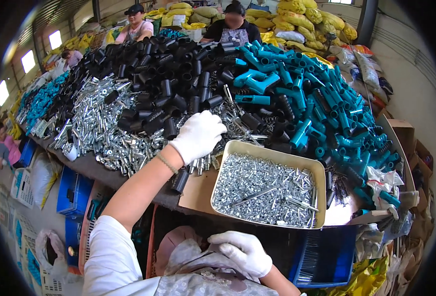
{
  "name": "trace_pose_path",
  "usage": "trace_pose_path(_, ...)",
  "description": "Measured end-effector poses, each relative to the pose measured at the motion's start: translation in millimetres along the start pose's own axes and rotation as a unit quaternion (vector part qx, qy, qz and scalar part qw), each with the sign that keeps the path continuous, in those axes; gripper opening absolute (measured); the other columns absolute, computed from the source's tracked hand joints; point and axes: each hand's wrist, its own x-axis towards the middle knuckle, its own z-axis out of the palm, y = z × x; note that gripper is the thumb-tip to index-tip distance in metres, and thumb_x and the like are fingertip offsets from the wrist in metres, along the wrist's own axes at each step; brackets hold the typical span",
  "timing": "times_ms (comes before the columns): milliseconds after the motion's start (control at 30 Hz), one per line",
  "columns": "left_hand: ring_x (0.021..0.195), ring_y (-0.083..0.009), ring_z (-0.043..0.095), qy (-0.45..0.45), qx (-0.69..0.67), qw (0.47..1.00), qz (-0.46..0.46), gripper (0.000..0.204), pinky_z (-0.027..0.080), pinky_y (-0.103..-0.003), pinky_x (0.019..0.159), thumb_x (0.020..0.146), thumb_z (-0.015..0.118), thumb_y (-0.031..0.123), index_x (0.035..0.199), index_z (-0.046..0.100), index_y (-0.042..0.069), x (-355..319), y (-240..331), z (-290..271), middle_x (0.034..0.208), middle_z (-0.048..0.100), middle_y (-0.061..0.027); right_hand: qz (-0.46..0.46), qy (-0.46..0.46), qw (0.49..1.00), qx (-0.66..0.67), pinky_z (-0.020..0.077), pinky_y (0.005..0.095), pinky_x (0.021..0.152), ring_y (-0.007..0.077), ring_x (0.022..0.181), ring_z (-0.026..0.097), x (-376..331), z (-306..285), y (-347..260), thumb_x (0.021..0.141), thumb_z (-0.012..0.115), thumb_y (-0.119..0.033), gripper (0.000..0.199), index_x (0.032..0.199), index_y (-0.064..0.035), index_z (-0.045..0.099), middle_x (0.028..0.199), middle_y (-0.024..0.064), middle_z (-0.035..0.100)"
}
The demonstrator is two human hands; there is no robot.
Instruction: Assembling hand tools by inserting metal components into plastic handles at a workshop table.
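My left hand (199, 136), in a white glove, reaches onto the heap at the middle of the table. Its fingers bend down among silvery metal pins (99, 108) and black tubes (166, 89); what they grip, if anything, is hidden. Close to its right stands a cream tray (267, 223) full of small metal fasteners (257, 182), with a few longer rods lying on top. My right hand (245, 252), also gloved, rests low over my lap in front of the tray. Its fingers curl together toward the left, and I cannot make out what is in them.
Teal plastic housings (302, 93) and dark springs (340, 190) pile up at the right. Blue crates (74, 190) stand on the floor left, and another blue bin (326, 256) sits below the table edge. Two people (235, 32) (135, 27) work across the heap. Yellow sacks (297, 19) are stacked behind.
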Motion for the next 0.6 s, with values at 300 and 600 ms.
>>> trace_pose_path(300,0.097,-0.0281,0.059,-0.094,0.041,0.982,0.157,0.013,0.052,-0.041,0.081,0.079,0.070,0.023,0.088,0.074,0.015,90,51,47,0.092,0.061,-0.0079,-0.179,0.063,0.941,-0.282,0.0549,0.0375,0.068,0.0311,0.075,0.068,38,-32,-43,0.087,0.068,-0.012,0.019,0.106,-0.0073,0.070,0.084,0.0125,0.070)
trace_pose_path(600,0.102,-0.0290,0.061,-0.152,-0.043,0.978,0.136,0.019,0.054,-0.044,0.084,0.082,0.063,0.013,0.097,0.076,0.014,95,44,48,0.104,0.064,-0.0104,-0.105,0.189,0.888,-0.407,0.0540,0.0332,0.077,0.0273,0.084,0.071,89,-172,-55,0.089,0.064,-0.005,0.017,0.104,0.0000,0.071,0.090,0.0164,0.071)
